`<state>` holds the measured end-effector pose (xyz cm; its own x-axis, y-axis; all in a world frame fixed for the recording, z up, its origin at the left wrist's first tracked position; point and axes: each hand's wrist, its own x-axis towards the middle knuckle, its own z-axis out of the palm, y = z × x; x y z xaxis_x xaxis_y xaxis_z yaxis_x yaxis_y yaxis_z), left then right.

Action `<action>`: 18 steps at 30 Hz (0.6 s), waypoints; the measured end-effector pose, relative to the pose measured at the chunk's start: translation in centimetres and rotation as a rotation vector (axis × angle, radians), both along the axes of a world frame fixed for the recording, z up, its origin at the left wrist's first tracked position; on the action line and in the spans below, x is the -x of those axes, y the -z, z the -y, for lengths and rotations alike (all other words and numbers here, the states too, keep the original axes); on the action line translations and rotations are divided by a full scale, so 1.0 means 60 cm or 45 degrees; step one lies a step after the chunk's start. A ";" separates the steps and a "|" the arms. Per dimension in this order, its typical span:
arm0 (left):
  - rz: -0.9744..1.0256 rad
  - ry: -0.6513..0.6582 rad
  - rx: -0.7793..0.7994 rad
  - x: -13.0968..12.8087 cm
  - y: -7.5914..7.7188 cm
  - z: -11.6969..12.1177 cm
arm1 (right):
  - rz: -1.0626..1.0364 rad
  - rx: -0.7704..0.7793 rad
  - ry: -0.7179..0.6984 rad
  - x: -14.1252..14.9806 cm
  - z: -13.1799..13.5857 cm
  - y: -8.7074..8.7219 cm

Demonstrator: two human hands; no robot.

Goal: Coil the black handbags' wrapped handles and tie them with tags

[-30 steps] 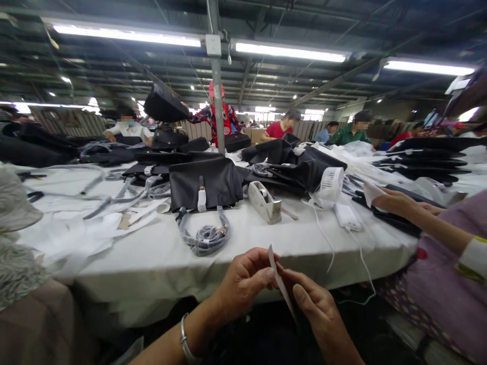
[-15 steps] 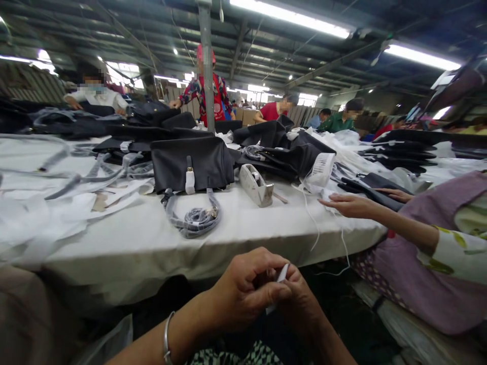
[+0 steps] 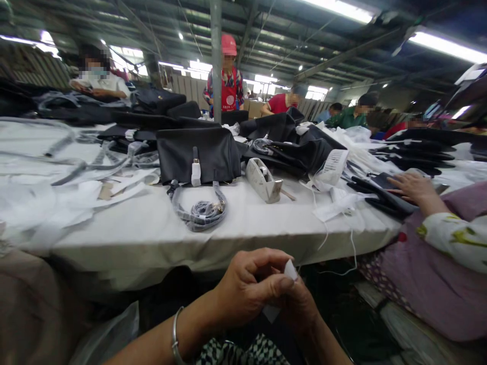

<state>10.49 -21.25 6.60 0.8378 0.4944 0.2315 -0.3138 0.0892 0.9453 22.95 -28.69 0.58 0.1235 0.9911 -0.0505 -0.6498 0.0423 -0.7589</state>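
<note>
My left hand (image 3: 251, 289), with a silver bangle on its wrist, is curled at the bottom centre, below the table's near edge. Its thumb and fingers pinch a small white paper strip (image 3: 290, 269). My right hand (image 3: 302, 306) sits right behind it, fingers closed against the same strip, mostly hidden by the left hand. A lower end of the strip pokes out under my left thumb. Beyond my hands, on the white-covered table (image 3: 236, 233), stands a black handbag (image 3: 198, 154) with a wrapped grey strap (image 3: 201, 210) coiled in front of it.
A grey tape dispenser (image 3: 263, 180) and a small white fan (image 3: 332, 167) with a cord stand right of the bag. A co-worker's hand (image 3: 413, 187) rests on dark pieces at right. More black bags, grey straps and white paper cover the table. Other people work at the far side.
My hands came together and folded the long white strip down into a small pinch. The co-worker's hand drew back to the right. The view shifted slightly.
</note>
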 end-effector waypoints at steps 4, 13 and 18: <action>0.091 -0.039 0.067 -0.001 0.007 -0.004 | -0.032 -0.019 0.054 -0.002 -0.003 0.004; 0.090 -0.009 0.395 -0.014 0.028 -0.017 | -0.064 -0.006 0.064 0.004 -0.013 0.020; 0.068 -0.036 0.437 -0.013 0.028 -0.021 | -0.057 0.026 0.055 0.009 -0.021 0.024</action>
